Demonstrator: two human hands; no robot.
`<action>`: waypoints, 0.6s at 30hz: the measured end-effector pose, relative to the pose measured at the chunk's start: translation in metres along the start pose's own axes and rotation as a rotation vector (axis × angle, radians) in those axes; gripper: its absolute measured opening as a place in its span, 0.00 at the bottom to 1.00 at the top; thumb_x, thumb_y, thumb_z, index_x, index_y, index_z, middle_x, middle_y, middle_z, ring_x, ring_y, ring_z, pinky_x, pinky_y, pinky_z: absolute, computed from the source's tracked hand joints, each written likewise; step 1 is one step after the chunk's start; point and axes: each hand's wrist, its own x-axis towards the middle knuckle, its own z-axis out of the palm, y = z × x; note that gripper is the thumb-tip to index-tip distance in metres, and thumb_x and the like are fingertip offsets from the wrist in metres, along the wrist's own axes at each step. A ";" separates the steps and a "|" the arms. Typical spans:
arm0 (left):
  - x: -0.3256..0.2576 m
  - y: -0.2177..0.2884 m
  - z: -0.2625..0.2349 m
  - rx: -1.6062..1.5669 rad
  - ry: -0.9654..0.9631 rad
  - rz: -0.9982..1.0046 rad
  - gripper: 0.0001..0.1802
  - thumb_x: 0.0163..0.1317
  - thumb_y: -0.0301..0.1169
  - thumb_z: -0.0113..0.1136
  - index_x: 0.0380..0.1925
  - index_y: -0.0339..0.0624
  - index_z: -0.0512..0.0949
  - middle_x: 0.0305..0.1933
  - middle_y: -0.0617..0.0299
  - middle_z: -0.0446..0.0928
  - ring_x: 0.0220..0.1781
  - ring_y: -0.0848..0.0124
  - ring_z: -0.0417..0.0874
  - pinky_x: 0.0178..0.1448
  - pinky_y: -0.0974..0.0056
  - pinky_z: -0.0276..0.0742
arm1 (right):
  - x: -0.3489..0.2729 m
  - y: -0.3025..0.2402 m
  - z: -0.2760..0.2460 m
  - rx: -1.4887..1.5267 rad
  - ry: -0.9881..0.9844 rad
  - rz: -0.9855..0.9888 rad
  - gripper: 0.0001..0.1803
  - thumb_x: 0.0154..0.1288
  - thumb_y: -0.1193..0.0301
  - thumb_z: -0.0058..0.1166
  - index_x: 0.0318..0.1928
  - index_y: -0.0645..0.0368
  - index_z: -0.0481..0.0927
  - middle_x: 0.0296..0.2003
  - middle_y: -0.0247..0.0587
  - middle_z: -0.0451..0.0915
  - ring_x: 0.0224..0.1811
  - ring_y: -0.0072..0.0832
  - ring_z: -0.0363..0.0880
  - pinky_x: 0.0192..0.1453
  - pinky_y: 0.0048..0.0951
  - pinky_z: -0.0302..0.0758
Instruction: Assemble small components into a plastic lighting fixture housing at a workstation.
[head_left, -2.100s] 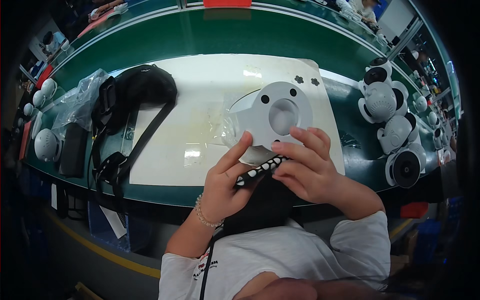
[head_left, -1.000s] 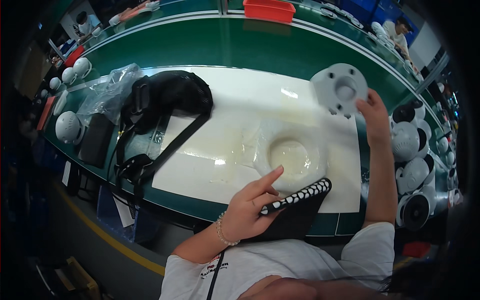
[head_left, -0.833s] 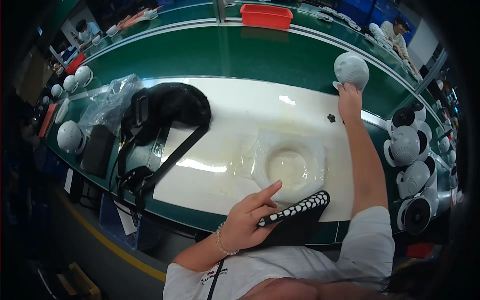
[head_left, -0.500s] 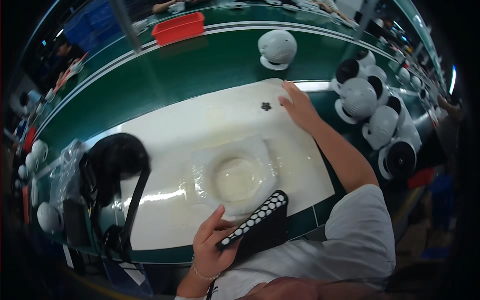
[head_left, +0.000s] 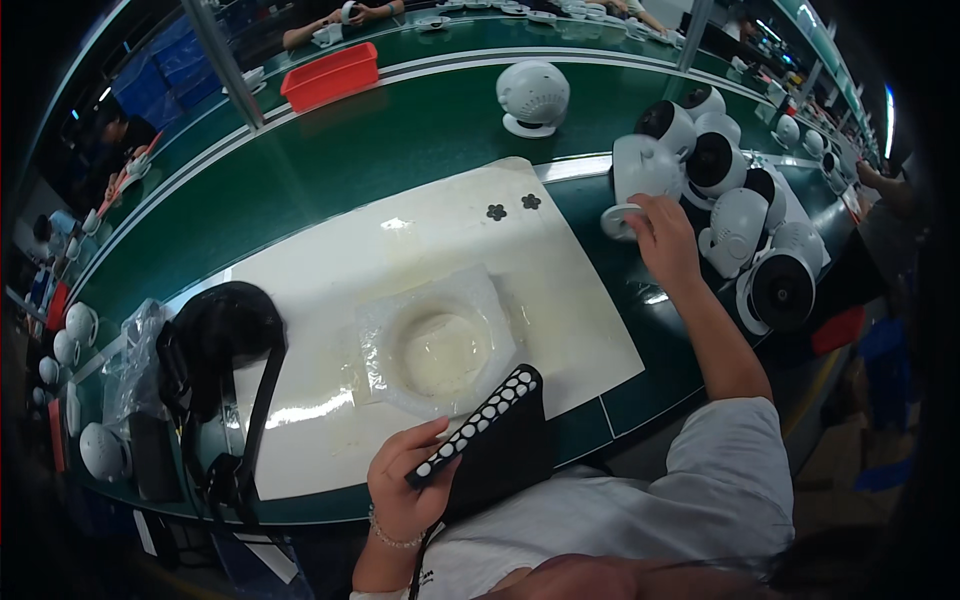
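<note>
My left hand [head_left: 405, 490], at the front edge of the work mat, grips a black sheet [head_left: 500, 465] with a row of white round dots along its upper edge. My right hand [head_left: 668, 245] is closed on the flat foot [head_left: 620, 222] of a round white device [head_left: 645, 168], tipped over at the near side of a cluster. Two black flower-shaped pieces [head_left: 497, 212] lie at the far right of the white mat [head_left: 570, 290]. Mid-mat sits a white foam block [head_left: 375, 350] with a round hollow, nothing standing in it.
Several more white devices with black discs [head_left: 782, 290] crowd the right side. A lone white device [head_left: 533, 97] stands beyond the mat, near a red bin [head_left: 330, 77]. Black straps [head_left: 225, 330] and clear plastic wrap [head_left: 135, 360] lie to the left. Other people work across the line.
My right hand has left the mat's far right corner, moved right and taken hold of a white device's foot. The second flower piece, earlier by its fingers, now lies uncovered.
</note>
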 end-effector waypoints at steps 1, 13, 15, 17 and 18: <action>0.001 0.000 0.000 0.014 0.016 -0.005 0.17 0.38 0.16 0.64 0.29 0.37 0.69 0.39 0.50 0.77 0.34 0.62 0.80 0.37 0.66 0.75 | 0.005 -0.016 -0.003 0.068 0.028 -0.030 0.13 0.52 0.71 0.57 0.37 0.62 0.73 0.29 0.44 0.72 0.32 0.41 0.70 0.36 0.33 0.68; 0.002 0.002 -0.004 -0.037 0.023 -0.083 0.12 0.40 0.18 0.64 0.29 0.36 0.77 0.26 0.56 0.77 0.25 0.64 0.78 0.29 0.68 0.71 | 0.027 -0.162 -0.014 1.625 -0.731 0.874 0.12 0.64 0.64 0.41 0.42 0.59 0.65 0.29 0.38 0.75 0.32 0.25 0.77 0.36 0.25 0.75; 0.001 0.001 -0.004 -0.036 0.057 -0.136 0.11 0.40 0.19 0.65 0.27 0.35 0.76 0.22 0.55 0.75 0.22 0.64 0.77 0.27 0.68 0.71 | 0.022 -0.174 -0.010 1.647 -0.750 0.954 0.15 0.66 0.61 0.41 0.43 0.60 0.64 0.32 0.39 0.75 0.35 0.27 0.77 0.39 0.27 0.76; -0.003 -0.002 -0.005 -0.035 0.074 -0.132 0.11 0.40 0.19 0.65 0.27 0.34 0.76 0.22 0.55 0.75 0.22 0.64 0.77 0.27 0.68 0.70 | 0.028 -0.165 -0.016 1.512 -0.885 0.836 0.16 0.66 0.60 0.40 0.43 0.60 0.65 0.33 0.39 0.74 0.35 0.25 0.77 0.38 0.25 0.76; -0.003 -0.003 -0.005 -0.033 0.084 -0.116 0.11 0.39 0.19 0.65 0.27 0.34 0.76 0.22 0.55 0.75 0.21 0.64 0.76 0.27 0.69 0.70 | 0.030 -0.157 -0.018 1.377 -0.994 0.710 0.16 0.67 0.60 0.39 0.42 0.61 0.66 0.34 0.38 0.73 0.35 0.24 0.76 0.37 0.24 0.76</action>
